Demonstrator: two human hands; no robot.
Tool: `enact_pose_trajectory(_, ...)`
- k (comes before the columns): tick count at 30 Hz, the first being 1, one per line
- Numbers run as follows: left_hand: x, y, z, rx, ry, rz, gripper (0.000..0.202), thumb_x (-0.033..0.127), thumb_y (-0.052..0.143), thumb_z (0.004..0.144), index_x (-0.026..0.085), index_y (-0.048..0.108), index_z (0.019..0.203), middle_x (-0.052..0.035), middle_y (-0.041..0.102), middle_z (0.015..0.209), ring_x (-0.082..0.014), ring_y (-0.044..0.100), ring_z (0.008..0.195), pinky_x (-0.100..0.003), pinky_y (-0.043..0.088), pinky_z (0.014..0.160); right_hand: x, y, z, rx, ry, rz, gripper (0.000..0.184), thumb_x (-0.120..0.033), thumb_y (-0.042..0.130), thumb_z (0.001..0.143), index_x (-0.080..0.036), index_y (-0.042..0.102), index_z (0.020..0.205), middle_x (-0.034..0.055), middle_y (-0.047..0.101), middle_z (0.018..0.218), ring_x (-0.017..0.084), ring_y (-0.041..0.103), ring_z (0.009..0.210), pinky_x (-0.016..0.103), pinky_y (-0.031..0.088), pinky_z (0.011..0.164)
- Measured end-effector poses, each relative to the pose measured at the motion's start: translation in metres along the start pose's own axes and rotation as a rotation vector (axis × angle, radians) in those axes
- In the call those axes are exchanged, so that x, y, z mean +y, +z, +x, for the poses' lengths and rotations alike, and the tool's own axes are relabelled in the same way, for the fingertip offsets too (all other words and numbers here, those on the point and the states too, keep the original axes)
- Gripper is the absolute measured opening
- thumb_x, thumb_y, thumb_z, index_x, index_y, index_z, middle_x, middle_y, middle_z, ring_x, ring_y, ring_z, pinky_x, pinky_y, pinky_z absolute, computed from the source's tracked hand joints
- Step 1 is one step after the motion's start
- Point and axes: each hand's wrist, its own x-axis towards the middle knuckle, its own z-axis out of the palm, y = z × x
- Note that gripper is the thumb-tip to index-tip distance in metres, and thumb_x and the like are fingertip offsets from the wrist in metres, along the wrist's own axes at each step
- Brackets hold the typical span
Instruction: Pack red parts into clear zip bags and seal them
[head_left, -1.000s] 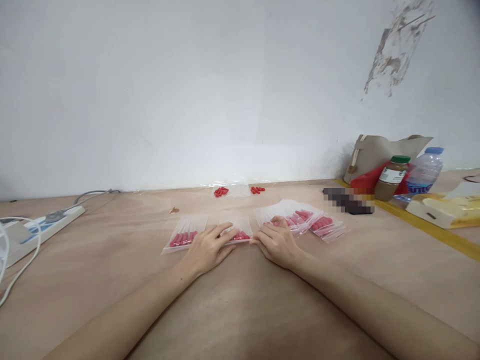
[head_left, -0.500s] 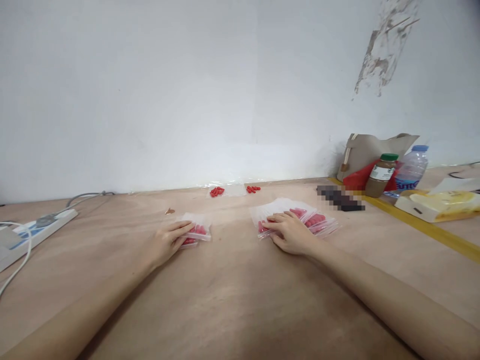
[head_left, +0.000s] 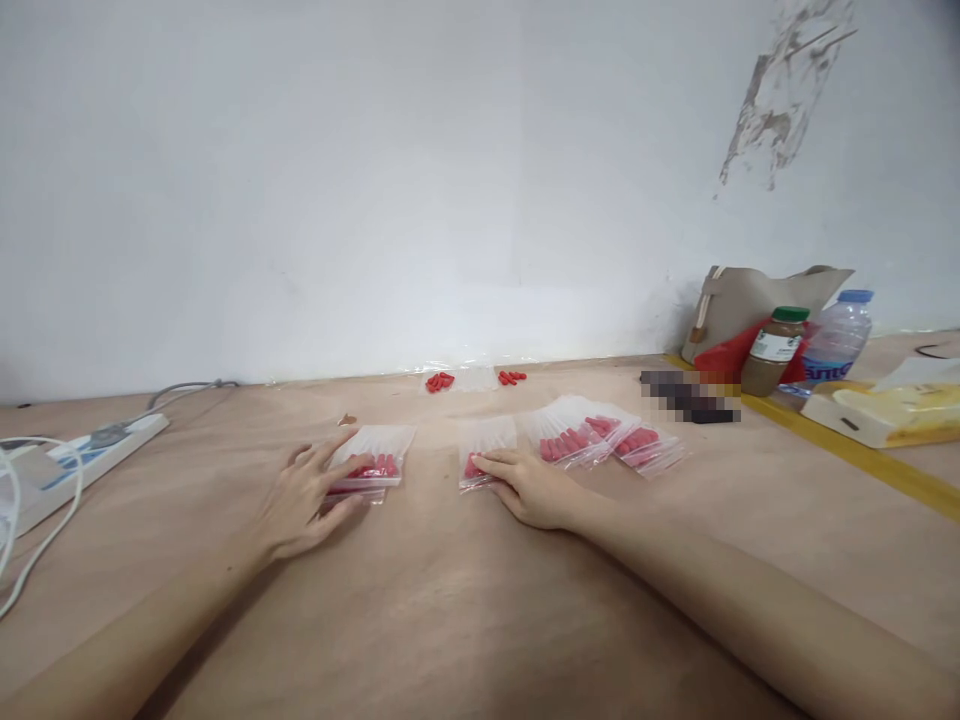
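surface: plywood table | on it: capsule bags, loose red capsules, power strip, jar, water bottle

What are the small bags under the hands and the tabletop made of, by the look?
The left bag, under the left hand, and the right bag, at the right hand, look like thin clear plastic film, glossy; the red pieces show through it. The tabletop is probably bare plywood, matt, with faint grain and pale brown blotches. What the red pieces are made of: too small to tell.
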Motion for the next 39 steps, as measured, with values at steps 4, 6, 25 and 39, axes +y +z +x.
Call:
enact_pose_trajectory(4, 0.042, -0.008, 0.019, 0.079, 0.058, -0.109, 0.032, 0.038, 0.047, 0.08, 0.02, 0.056, 0.106, -0.0107, 0.051, 0.117, -0.0263, 0.047, 0.11, -0.042, 0.038, 0.09, 0.007, -0.01, -0.001, 0.027, -0.021, -0.028, 0.046, -0.03, 0.053, 0.078, -0.019, 0.046, 0.122, 0.0127, 0.048, 0.119, 0.021, 0.047, 0.106, 0.035, 0.04, 0.088)
enact_pose_trajectory(6, 0.064, -0.001, 0.033, 0.075, 0.146, -0.232, 0.028, 0.033, 0.048, 0.082, 0.019, 0.055, 0.105, -0.0096, 0.054, 0.111, -0.0214, 0.051, 0.103, -0.035, 0.042, 0.088, 0.014, -0.015, -0.005, 0.045, -0.029, -0.092, 0.042, -0.033, 0.055, 0.077, -0.02, 0.052, 0.116, 0.0117, 0.051, 0.11, 0.021, 0.05, 0.099, 0.035, 0.041, 0.083)
enact_pose_trajectory(25, 0.098, 0.056, 0.06, 0.297, 0.263, -0.4, 0.023, 0.021, 0.052, 0.083, 0.017, 0.057, 0.105, -0.0076, 0.062, 0.103, -0.0164, 0.06, 0.091, -0.029, 0.052, 0.08, 0.017, -0.002, -0.014, 0.277, 0.169, 0.056, 0.015, -0.021, 0.038, 0.087, -0.017, 0.052, 0.083, 0.0033, 0.057, 0.078, 0.013, 0.053, 0.071, 0.024, 0.041, 0.064)
enact_pose_trajectory(39, 0.089, 0.051, 0.062, 0.328, 0.506, -0.069, 0.022, 0.01, 0.038, 0.089, 0.012, 0.059, 0.092, -0.0099, 0.065, 0.096, -0.018, 0.064, 0.083, -0.031, 0.055, 0.072, 0.03, -0.002, -0.022, 0.209, -0.041, 0.006, 0.03, -0.008, 0.044, 0.075, -0.019, 0.055, 0.101, 0.0065, 0.058, 0.097, 0.015, 0.056, 0.087, 0.027, 0.046, 0.075)
